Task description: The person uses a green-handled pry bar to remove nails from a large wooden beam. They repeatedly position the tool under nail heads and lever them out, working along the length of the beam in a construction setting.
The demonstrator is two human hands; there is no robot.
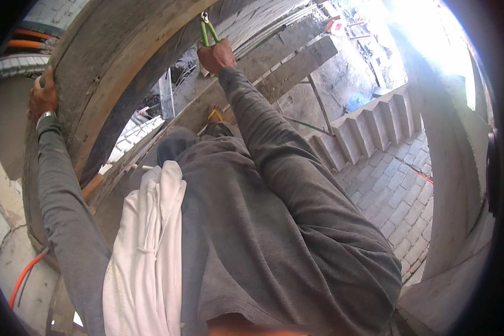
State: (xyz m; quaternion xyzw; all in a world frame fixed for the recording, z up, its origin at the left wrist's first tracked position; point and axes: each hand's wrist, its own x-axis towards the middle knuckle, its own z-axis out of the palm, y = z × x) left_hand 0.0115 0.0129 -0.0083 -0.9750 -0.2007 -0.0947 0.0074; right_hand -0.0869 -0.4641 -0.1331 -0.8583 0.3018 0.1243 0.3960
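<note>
My right hand [217, 56] is closed around the green handles of a pair of pincers [210, 31]. Their metal head points away from me, beside the edge of a wide, dusty wooden board [115, 64]; whether it touches the board I cannot tell. At the far left, my left hand [43, 96] grips the board's outer edge, the fingers partly hidden. Both arms are stretched forward in grey sleeves. A white cloth [148, 246] hangs down my front.
My sandalled foot [215, 115] rests on a narrow plank [193, 115]. Another plank [302, 67] lies to the right on a metal support. Lower down are concrete stairs [369, 126] and a block wall [395, 190]. An orange conduit [25, 274] bends out at the lower left.
</note>
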